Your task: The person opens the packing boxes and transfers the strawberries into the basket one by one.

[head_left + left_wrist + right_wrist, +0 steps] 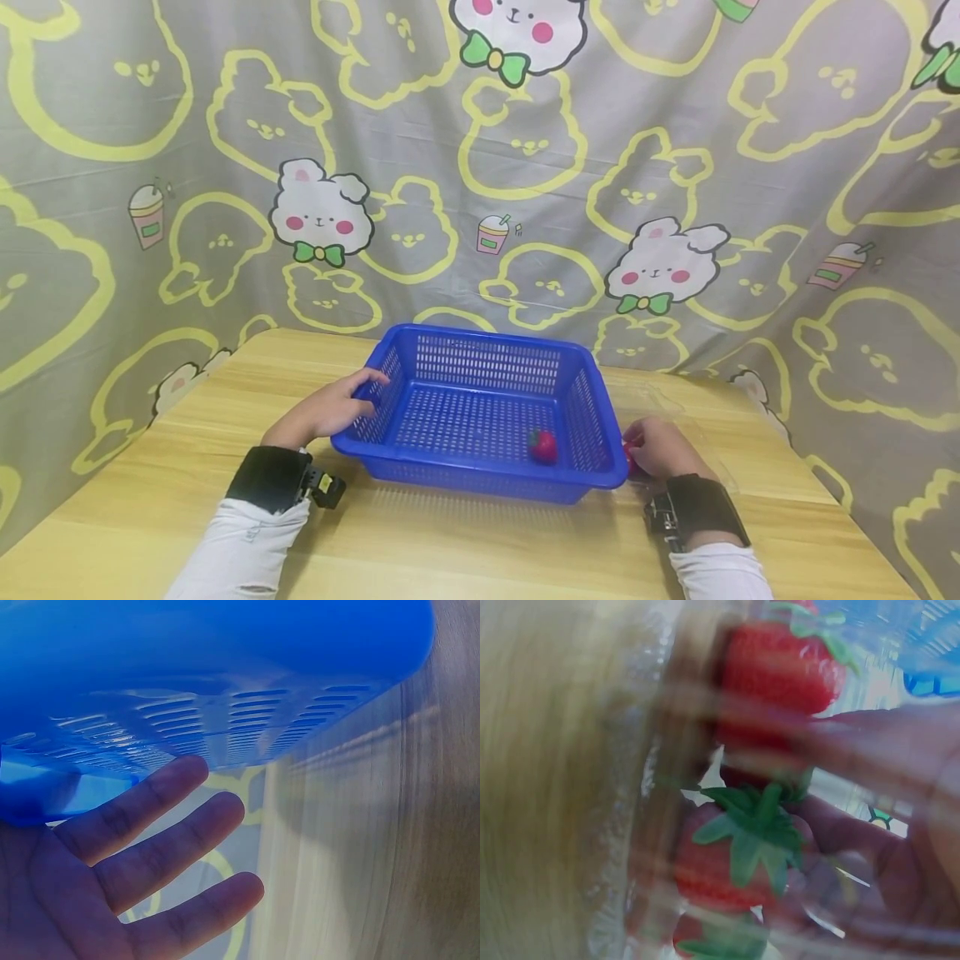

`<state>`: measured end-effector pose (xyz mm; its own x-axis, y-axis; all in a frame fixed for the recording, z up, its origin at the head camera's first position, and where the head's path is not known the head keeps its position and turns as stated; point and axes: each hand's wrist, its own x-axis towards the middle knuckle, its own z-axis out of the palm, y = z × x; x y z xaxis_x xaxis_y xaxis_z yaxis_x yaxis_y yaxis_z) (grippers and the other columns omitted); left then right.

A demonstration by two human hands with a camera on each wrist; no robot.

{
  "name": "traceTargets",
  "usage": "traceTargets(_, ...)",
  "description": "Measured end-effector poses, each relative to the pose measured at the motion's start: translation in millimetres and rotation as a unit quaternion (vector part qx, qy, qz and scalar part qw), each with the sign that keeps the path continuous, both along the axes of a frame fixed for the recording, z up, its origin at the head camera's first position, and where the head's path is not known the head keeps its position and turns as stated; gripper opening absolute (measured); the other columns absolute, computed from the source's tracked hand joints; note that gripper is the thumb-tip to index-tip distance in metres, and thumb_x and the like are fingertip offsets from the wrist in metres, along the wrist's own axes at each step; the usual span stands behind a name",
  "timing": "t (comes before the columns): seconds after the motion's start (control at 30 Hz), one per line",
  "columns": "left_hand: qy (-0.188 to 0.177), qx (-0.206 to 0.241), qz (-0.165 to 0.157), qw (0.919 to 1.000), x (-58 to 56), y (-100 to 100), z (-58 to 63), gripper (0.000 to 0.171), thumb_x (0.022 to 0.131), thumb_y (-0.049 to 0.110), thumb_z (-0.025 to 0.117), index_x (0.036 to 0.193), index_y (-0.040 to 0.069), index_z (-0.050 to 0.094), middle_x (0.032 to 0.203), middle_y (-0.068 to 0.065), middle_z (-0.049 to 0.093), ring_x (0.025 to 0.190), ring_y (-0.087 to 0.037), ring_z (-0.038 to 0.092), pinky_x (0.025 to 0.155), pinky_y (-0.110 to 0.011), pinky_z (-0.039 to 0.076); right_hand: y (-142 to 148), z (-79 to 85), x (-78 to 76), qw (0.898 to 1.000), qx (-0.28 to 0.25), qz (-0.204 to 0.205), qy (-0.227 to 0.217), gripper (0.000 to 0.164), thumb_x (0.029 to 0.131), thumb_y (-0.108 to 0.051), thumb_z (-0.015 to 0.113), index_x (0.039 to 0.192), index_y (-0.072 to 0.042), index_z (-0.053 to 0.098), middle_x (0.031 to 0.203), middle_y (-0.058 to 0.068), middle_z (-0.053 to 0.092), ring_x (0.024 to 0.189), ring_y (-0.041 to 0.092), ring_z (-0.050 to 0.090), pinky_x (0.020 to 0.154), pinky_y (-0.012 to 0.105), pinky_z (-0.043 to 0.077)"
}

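A blue plastic basket (480, 454) with slotted walls stands on the table, and one red strawberry (545, 447) lies inside at its front right. My left hand (333, 408) is at the basket's left rim, two digits reaching over it. Three straight, spread fingers (172, 855) show beside the slotted wall in the left wrist view. Right of the basket, my right hand (660, 446) holds a strawberry (628, 458) at a clear plastic container (693, 425). Several strawberries (780, 671) with green leaves crowd around its fingers in the right wrist view, partly blurred behind clear plastic.
The light wooden table (465, 550) extends around the basket. A grey curtain (540, 225) with yellow outlines and white bears hangs close behind the table and along both sides. The basket's right wall stands between the strawberry inside it and my right hand.
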<state>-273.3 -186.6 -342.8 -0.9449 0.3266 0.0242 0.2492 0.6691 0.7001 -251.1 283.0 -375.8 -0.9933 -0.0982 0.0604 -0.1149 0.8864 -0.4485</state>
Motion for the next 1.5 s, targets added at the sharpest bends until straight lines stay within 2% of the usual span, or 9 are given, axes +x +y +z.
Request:
traceTargets(0.2, 0.006, -0.002, -0.003, 1.0000, 0.4, 0.3, 1.3, 0.045, 0.086, 0.008, 0.051, 0.130, 0.009, 0.046, 0.137, -0.031, 0.043, 0.114, -0.047, 0.049, 0.091, -0.067, 0.042, 1.1, -0.8, -1.4, 1.000, -0.002, 0.007, 0.016, 0.012, 0.079, 0.003, 0.063, 0.089, 0.005, 0.068, 0.079, 0.018, 0.070, 0.071, 0.025, 0.064, 0.069, 0.049, 0.054)
traceTargets(0.43, 0.010, -0.009, -0.003, 0.9999, 0.2, 0.2, 1.7, 0.045, 0.086, 0.008, 0.051, 0.131, 0.010, 0.046, 0.137, -0.030, 0.044, 0.113, -0.046, 0.050, 0.090, -0.067, 0.042, 2.6, 0.1, -0.9, 0.999, -0.002, 0.008, 0.031, 0.012, 0.077, 0.002, 0.065, 0.088, 0.005, 0.068, 0.081, 0.020, 0.070, 0.074, 0.027, 0.065, 0.070, 0.050, 0.054)
traceTargets(1.07, 0.008, -0.010, -0.004, 0.9999, -1.2, -1.7, -0.2, 0.045, 0.086, 0.008, 0.050, 0.131, 0.009, 0.046, 0.137, -0.029, 0.044, 0.113, -0.046, 0.049, 0.091, -0.068, 0.040, 2.9, 8.0, 0.0, 0.999, -0.039, -0.015, -0.001, 0.022, 0.078, -0.001, 0.065, 0.097, 0.009, 0.063, 0.086, 0.022, 0.069, 0.076, 0.029, 0.064, 0.071, 0.050, 0.054)
traceTargets(1.5, 0.009, -0.007, -0.007, 0.9999, -0.3, -0.2, 1.3, 0.045, 0.085, 0.008, 0.051, 0.130, 0.009, 0.046, 0.138, -0.030, 0.043, 0.113, -0.046, 0.050, 0.090, -0.068, 0.041, 2.4, 11.5, 0.5, 0.999, -0.030, -0.031, 0.009, 0.024, 0.077, -0.005, 0.066, 0.098, 0.007, 0.063, 0.089, 0.023, 0.069, 0.079, 0.030, 0.064, 0.067, 0.045, 0.053)
